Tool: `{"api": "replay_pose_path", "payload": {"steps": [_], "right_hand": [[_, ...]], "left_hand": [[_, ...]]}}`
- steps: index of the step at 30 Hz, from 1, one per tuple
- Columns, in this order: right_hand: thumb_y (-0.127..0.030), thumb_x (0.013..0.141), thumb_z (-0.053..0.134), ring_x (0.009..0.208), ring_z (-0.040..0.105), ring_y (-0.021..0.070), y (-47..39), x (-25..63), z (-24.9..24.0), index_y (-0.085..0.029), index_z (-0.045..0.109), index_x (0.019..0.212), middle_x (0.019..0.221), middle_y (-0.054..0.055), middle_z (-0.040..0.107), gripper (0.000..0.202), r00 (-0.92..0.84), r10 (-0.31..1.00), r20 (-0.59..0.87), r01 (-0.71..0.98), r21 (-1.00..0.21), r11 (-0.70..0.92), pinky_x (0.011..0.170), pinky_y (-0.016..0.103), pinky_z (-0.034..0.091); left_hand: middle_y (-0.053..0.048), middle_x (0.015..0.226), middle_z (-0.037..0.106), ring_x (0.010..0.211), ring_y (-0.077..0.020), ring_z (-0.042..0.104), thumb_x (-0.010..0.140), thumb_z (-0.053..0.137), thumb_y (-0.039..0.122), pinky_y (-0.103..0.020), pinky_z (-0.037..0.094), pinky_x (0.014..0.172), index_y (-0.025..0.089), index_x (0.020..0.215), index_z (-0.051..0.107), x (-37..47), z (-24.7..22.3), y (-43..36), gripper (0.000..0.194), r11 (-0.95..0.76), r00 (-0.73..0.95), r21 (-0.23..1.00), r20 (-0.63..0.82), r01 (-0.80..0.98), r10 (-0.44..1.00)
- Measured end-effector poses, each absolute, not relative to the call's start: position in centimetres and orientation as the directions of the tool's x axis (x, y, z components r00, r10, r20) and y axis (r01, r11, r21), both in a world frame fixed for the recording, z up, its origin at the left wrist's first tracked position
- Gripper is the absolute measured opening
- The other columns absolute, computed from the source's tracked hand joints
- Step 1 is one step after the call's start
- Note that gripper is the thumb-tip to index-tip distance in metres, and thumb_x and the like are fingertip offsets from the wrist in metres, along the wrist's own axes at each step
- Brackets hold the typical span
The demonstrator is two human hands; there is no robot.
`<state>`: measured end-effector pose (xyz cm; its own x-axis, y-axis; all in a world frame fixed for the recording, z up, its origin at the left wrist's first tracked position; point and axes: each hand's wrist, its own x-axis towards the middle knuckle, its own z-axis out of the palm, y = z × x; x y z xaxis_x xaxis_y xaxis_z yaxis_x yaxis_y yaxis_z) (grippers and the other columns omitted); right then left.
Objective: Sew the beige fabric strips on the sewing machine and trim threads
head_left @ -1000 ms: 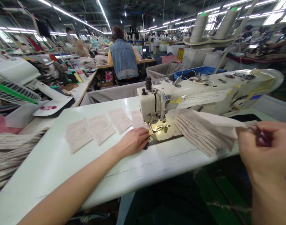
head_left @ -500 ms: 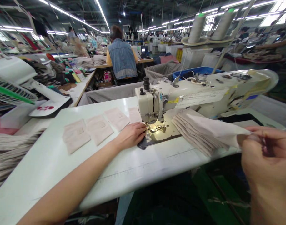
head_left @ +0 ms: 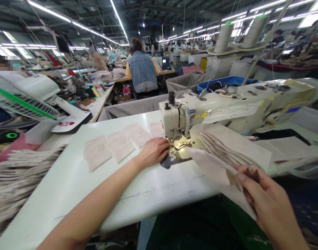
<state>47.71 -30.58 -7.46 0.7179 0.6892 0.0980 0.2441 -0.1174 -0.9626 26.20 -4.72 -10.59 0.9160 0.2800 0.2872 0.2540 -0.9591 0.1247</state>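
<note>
My left hand (head_left: 155,151) rests on the machine bed, just left of the sewing machine's (head_left: 174,119) presser foot (head_left: 181,143). Its fingers lie close together, the thumb a little apart, and I see nothing held in them. My right hand (head_left: 270,196) pinches the edge of a beige fabric piece (head_left: 211,165), whose far corner reaches toward the presser foot. Something small and dark pokes up between the right fingers, too unclear to name. Behind that piece lies a stack of beige fabric pieces (head_left: 237,140).
Several beige pieces with a small stitched tab (head_left: 97,151) lie in a row left of the machine. Folded fabric (head_left: 15,184) is heaped at the left edge, near a white fan (head_left: 39,88). Thread cones (head_left: 223,38) stand behind the machine. A person in a denim vest (head_left: 143,71) sits ahead.
My right hand has drawn the beige piece off the stack and brought it left, toward the presser foot. My left hand stays beside the foot. The view has shifted slightly left.
</note>
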Motion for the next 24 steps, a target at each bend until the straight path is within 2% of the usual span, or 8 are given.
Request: {"api": "replay_pose_path", "payload": {"steps": [6,8,11,13,15,18,21,24], "right_hand": [[-0.044,0.078,0.064,0.056,0.056,0.0163,-29.5,45.8,-8.8,-0.022,0.061,0.077,0.065,-0.002,0.057,0.022,0.694,0.711,-0.116,-0.084,-0.993,-0.080,0.047,0.024,0.046],[-0.042,0.081,0.061,0.056,0.058,0.0172,-29.4,45.3,-8.9,-0.022,0.059,0.077,0.064,-0.002,0.058,0.021,0.693,0.720,-0.039,0.008,-0.998,-0.062,0.049,0.024,0.047],[-0.036,0.086,0.058,0.062,0.063,0.0166,-29.7,44.4,-9.3,-0.023,0.057,0.076,0.080,0.003,0.071,0.016,0.634,0.726,0.267,0.381,-0.925,0.007,0.053,0.023,0.049],[-0.027,0.087,0.057,0.059,0.063,0.0132,-29.8,43.6,-9.9,-0.023,0.055,0.080,0.099,0.005,0.075,0.009,0.467,0.755,0.461,0.629,-0.773,0.083,0.052,0.022,0.048],[-0.021,0.087,0.056,0.058,0.064,0.0123,-29.7,42.6,-10.5,-0.024,0.054,0.084,0.110,0.007,0.074,0.004,0.231,0.786,0.574,0.776,-0.596,0.207,0.053,0.023,0.049],[-0.017,0.088,0.054,0.069,0.070,0.0163,-29.3,41.3,-11.4,-0.023,0.054,0.088,0.114,0.010,0.073,0.006,-0.038,0.794,0.607,0.816,-0.439,0.375,0.060,0.026,0.053],[-0.025,0.093,0.055,0.089,0.072,0.0210,-29.1,41.2,-12.0,-0.022,0.059,0.097,0.120,0.013,0.070,0.007,0.031,0.825,0.564,0.785,-0.525,0.329,0.066,0.027,0.056],[-0.041,0.094,0.058,0.101,0.071,0.0244,-29.3,42.5,-12.8,-0.020,0.063,0.112,0.118,0.013,0.071,0.028,0.327,0.865,0.381,0.687,-0.724,0.059,0.075,0.031,0.059]], "left_hand": [[-0.012,0.128,0.063,0.123,-0.0246,0.056,0.101,0.045,0.029,-0.041,0.048,0.105,0.018,0.130,0.061,25.4,-10.9,-4.4,0.034,-0.952,0.906,0.192,0.312,0.236,0.288],[-0.014,0.124,0.065,0.118,-0.0258,0.059,0.101,0.046,0.031,-0.043,0.049,0.103,0.017,0.123,0.064,24.8,-10.6,-4.6,0.032,-0.933,0.886,0.195,0.305,0.302,0.350],[-0.016,0.103,0.071,0.101,-0.0282,0.065,0.100,0.045,0.040,-0.046,0.052,0.093,0.014,0.090,0.071,24.0,-9.6,-6.3,0.038,-0.819,0.773,0.292,0.284,0.494,0.567],[-0.016,0.090,0.071,0.089,-0.0266,0.068,0.099,0.039,0.053,-0.041,0.055,0.083,0.014,0.076,0.068,24.0,-8.5,-8.1,0.054,-0.606,0.649,0.568,0.157,0.557,0.744],[-0.015,0.085,0.072,0.077,-0.0240,0.069,0.095,0.031,0.068,-0.036,0.056,0.069,0.013,0.080,0.069,24.4,-7.6,-10.0,0.068,-0.185,0.618,0.857,-0.182,0.481,0.765],[-0.011,0.082,0.073,0.071,-0.0211,0.068,0.081,0.054,0.074,-0.031,0.053,0.064,0.012,0.087,0.070,25.2,-7.1,-11.5,0.065,0.318,0.671,0.877,-0.480,0.360,0.565],[-0.003,0.078,0.070,0.069,-0.0144,0.062,0.064,0.082,0.048,-0.023,0.046,0.062,0.014,0.086,0.071,25.3,-7.6,-11.0,0.043,0.297,0.612,0.906,-0.423,0.301,0.669],[0.000,0.079,0.068,0.070,-0.0118,0.059,0.063,0.083,0.039,-0.021,0.041,0.064,0.016,0.089,0.071,24.6,-8.0,-9.9,0.036,0.260,0.617,0.932,-0.361,0.251,0.699]]}}
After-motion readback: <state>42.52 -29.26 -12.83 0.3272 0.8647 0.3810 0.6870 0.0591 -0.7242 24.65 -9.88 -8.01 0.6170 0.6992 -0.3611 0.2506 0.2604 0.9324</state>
